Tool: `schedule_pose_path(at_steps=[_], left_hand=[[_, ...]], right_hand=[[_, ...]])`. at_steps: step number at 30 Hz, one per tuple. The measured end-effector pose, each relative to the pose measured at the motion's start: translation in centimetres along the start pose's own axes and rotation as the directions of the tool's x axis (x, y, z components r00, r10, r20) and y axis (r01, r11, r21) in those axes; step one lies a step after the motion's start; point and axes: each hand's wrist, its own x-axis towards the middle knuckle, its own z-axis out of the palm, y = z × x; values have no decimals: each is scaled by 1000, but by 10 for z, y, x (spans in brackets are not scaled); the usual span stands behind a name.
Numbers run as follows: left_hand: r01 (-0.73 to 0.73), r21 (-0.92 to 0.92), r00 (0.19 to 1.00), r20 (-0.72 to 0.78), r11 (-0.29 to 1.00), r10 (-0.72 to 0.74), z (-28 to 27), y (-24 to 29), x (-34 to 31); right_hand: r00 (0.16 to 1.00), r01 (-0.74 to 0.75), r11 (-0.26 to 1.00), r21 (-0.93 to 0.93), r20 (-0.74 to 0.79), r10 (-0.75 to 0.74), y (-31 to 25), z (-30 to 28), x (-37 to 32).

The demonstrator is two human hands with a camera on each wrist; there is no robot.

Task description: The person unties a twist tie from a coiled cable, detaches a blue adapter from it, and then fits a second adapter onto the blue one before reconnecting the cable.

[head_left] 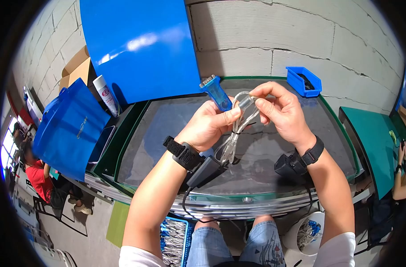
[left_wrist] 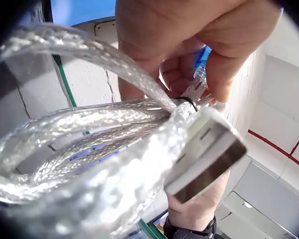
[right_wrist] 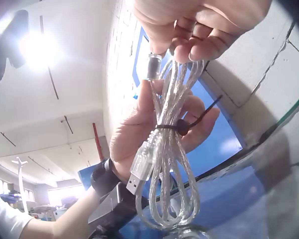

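Note:
A coiled USB-to-serial cable [head_left: 230, 147] in clear, silvery sheathing hangs between both hands above the dark tabletop. My left hand [head_left: 206, 123] grips it, thumb across the bundle, with the blue serial connector [head_left: 217, 94] jutting out from the fingers. At the top of the loops, my right hand [head_left: 283, 112] pinches the cable by a clear cylindrical sleeve [right_wrist: 153, 67] with a dark core. A black tie [right_wrist: 178, 127] cinches the coil at mid-length, one tail sticking out. Below it dangles the USB plug [right_wrist: 140, 172], its metal end bare.
Behind the hands stands a large blue panel [head_left: 140, 49]. A blue bin [head_left: 304, 82] holds dark items at the back right; a spray can [head_left: 107, 95] stands left. Below the table are a blue basket [head_left: 187, 242] and a white bucket [head_left: 292, 238] of cables.

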Motion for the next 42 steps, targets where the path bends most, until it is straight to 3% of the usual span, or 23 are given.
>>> schedule_pose_path(at_steps=[6,11,15,18,21,24,26,27,28,29,31,34,37,39,42], left_hand=[[21,-52,999,49,998,-18,-6,-2,1],[15,-25,996,89,1000,-13,-4,-2,-1],[24,-44,997,77,999,-20,0,1,-1],[64,-7,994,93,998,-63,-1,0,0],[59,8,987,147,998,-60,1,-1,0],[-38,-83,999,9,996,39,-4,-5,3],[-165,-132,986,-46,977,160,-13,-6,7],[-167,-129,986,-51,978,162,-12,-6,7],[-200,-126,974,-133,972,184,-9,-5,7],[-233,-122,956,-212,965,204,-6,-4,7],[-245,-133,953,-216,960,213,-4,-3,6],[-268,-99,944,-224,958,241,-6,-5,7],[-156,-17,973,-174,988,150,-7,-3,5],[84,66,986,-152,994,-73,-2,-2,3],[56,62,988,-147,997,-46,-2,-1,3]], right_hand=[[999,0,999,-50,-32,-1,2,-5,1],[995,-17,999,35,97,14,-2,-13,0],[996,5,998,55,84,-10,-5,-9,-1],[998,-64,997,-39,9,65,-5,-6,-1],[995,-99,993,67,11,98,2,-9,-1],[991,-92,978,186,-75,107,3,-5,0],[993,-112,993,-32,-25,111,4,-3,-1],[994,-111,993,-28,-20,110,7,0,-3],[991,-79,974,-211,89,100,10,5,-5],[975,-25,923,-383,195,108,12,9,-7],[963,21,837,-547,236,130,11,16,-8],[976,4,841,-540,187,115,10,14,-8],[986,20,843,-538,148,72,10,14,-8],[990,103,832,-545,135,-34,12,12,-6],[991,129,814,-566,104,-85,6,17,-7]])
